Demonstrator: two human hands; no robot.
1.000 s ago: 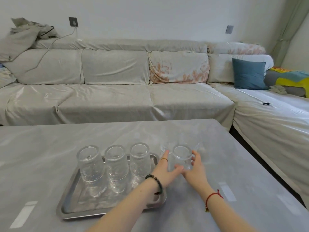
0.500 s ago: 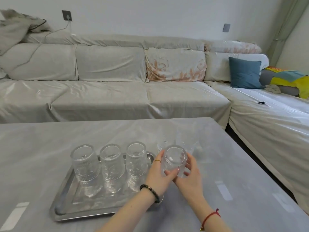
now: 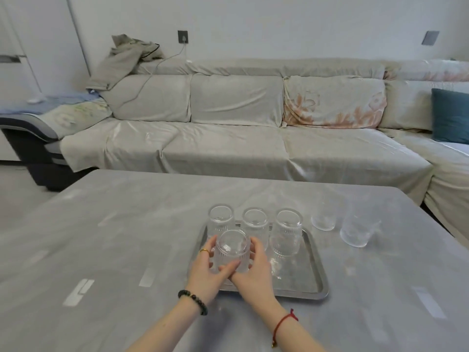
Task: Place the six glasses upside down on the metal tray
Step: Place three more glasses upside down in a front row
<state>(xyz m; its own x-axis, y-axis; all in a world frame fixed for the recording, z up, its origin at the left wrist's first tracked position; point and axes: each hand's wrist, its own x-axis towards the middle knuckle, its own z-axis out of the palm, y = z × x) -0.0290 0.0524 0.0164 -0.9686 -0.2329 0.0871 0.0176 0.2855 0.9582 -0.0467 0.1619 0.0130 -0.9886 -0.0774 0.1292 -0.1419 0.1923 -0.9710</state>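
Three ribbed clear glasses stand upside down in a row along the far side of the metal tray [image 3: 313, 262]: the left glass [image 3: 221, 219], the middle glass [image 3: 255, 223] and the right glass [image 3: 288, 231]. A fourth glass [image 3: 232, 250], base up, is at the tray's near left part, held from both sides by my left hand [image 3: 205, 271] and my right hand [image 3: 253, 271]. I cannot tell if its rim touches the tray. Two more glasses stand upright on the table to the right of the tray: a smaller-looking far glass [image 3: 323, 221] and a nearer glass [image 3: 356, 231].
The grey table [image 3: 114, 250] carries the tray near its middle. A covered sofa [image 3: 228, 138] runs along the far side and turns down the right edge. A dark gap lies between table and sofa at the right.
The glass I held to the right of the tray has moved left over the tray's near left part, with both hands around it. The camera has swung left.
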